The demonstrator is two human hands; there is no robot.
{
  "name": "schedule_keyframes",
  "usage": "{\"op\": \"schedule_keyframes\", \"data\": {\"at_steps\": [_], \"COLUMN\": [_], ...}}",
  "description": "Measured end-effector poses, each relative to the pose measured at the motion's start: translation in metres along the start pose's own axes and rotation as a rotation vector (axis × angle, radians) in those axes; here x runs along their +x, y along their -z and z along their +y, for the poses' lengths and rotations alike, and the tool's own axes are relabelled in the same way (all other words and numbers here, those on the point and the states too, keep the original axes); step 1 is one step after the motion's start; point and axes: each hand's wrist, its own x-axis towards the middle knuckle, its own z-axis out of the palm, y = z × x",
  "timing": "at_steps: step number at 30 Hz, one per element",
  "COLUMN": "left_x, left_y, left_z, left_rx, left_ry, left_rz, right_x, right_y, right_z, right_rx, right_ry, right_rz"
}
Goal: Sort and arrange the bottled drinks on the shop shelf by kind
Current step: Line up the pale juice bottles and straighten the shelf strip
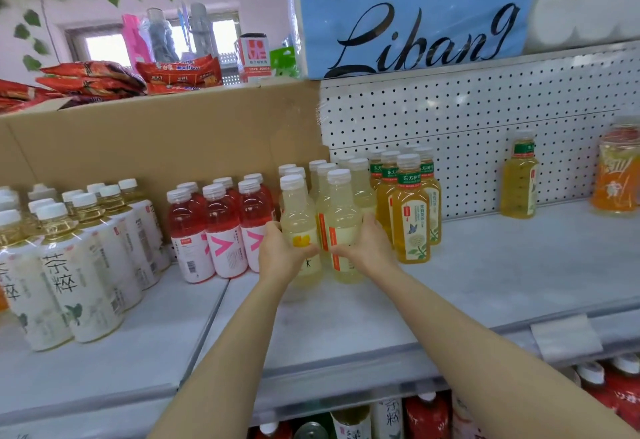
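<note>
Both hands are at the centre of the frame, working the pale yellow bottles (pixel 325 217) grouped on the shelf (pixel 485 272). The left hand (pixel 282 251) is wrapped around the front left bottle of that group, fingers (pixel 273 227) curled closed on its label. The right hand (pixel 367 248) is closed likewise around the front right bottle. The paired grip suggests the front row is being squared up or pressed together against its neighbours.

Kinds are already largely separated: white-labelled tea bottles (pixel 83 265) at lower left, red drink bottles (pixel 218 231) just left of the hands, and green-capped amber tea bottles (pixel 408 210) touching the pale group on its right.

Outstanding: one amber bottle (pixel 519 179) stands alone, well apart at the right against the pegboard (pixel 485 120), and an orange bottle (pixel 616 172) sits at the far right edge. Both appear unsorted.
</note>
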Motion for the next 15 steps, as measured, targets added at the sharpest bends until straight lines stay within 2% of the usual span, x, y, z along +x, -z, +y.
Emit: {"op": "schedule_keyframes", "data": {"at_steps": [6,10,12,15], "left_x": [0.015,0.045,0.025,-0.003], "left_y": [-0.006,-0.023,-0.016,-0.005], "left_z": [-0.003,-0.034,-0.016,0.011], "left_rx": [0.039,0.105,0.118,0.132], "left_ry": [0.031,0.029,0.023,0.046], "left_rz": [-0.040,-0.052,-0.068,-0.011], "right_x": [0.010,0.011,0.008,0.002], "right_y": [-0.015,-0.017,-0.015,0.000], "right_z": [-0.001,-0.004,-0.004,0.000], "right_rx": [-0.017,-0.043,-0.047,-0.122], "right_ry": [-0.026,-0.049,-0.040,-0.007], "right_rz": [0.013,0.011,-0.017,-0.082]}}
